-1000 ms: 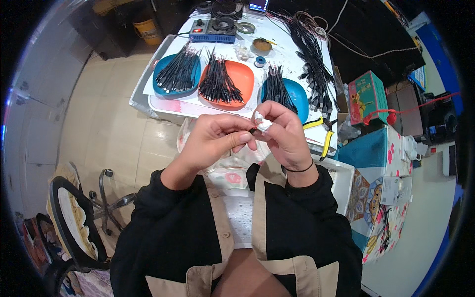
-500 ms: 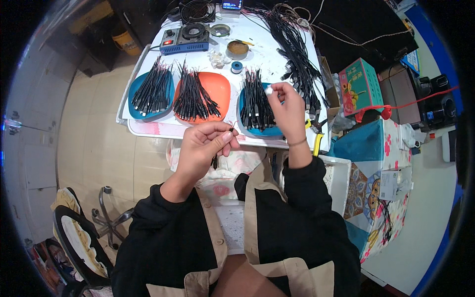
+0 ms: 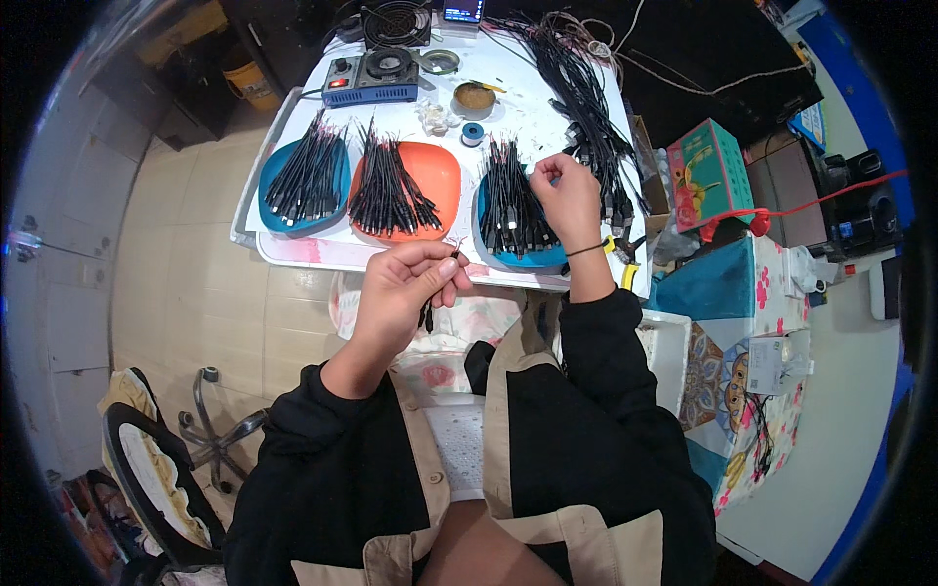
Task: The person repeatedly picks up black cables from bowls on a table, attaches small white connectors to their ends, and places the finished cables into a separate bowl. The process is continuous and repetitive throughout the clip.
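Note:
My left hand is closed on a short black cable piece with a bared tip, held just below the table's front edge. My right hand hovers over the right blue plate, fingers pinched at the top of its heap of black cable pieces; whether it holds one I cannot tell. An orange plate in the middle and a left blue plate also carry bundles of black cable pieces.
A white table holds a blue soldering station, a small tin, a tape roll and a long pile of black cables. A green box stands right. An office chair sits lower left.
My hands, joined in front of me a second ago, have separated. The right hand went out over the right blue plate; the left stayed near the table edge with its cable piece.

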Motion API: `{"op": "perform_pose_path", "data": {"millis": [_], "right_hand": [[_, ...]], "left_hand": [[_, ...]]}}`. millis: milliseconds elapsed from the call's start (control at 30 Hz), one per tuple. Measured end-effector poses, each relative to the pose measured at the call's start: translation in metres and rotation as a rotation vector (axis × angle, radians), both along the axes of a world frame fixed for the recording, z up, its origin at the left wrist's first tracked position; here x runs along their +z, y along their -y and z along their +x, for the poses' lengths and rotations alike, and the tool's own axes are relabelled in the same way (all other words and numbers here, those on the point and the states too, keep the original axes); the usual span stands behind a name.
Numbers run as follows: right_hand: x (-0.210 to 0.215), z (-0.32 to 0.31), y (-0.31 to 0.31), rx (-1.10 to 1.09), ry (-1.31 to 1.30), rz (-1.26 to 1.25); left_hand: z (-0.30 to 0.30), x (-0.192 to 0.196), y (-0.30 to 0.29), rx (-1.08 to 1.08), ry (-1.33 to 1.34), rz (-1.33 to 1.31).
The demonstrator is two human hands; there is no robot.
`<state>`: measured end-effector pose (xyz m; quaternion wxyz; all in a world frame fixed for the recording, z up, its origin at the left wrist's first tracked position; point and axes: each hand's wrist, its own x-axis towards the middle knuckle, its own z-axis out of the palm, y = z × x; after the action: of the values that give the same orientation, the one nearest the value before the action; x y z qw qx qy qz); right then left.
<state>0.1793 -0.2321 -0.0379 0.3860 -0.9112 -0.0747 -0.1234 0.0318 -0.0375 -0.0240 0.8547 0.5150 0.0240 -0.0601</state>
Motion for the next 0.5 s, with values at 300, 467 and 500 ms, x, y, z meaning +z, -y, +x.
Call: {"op": "perform_pose_path", "data": {"millis": [300, 467, 500], "right_hand": [[-0.006, -0.017, -0.030, 0.003, -0.006, -0.243], [0.002, -0.021, -0.016, 0.000, -0.010, -0.012], [0.007, -0.027, -0.015, 0.036, 0.060, 0.074]], "left_hand": [[-0.009, 0.000, -0.003, -0.021, 0.015, -0.040], [-0.011, 0.003, -0.009, 0.043, 0.039, -0.071], [-0.011, 0.005, -0.008, 0.059, 0.028, -0.115]]}}
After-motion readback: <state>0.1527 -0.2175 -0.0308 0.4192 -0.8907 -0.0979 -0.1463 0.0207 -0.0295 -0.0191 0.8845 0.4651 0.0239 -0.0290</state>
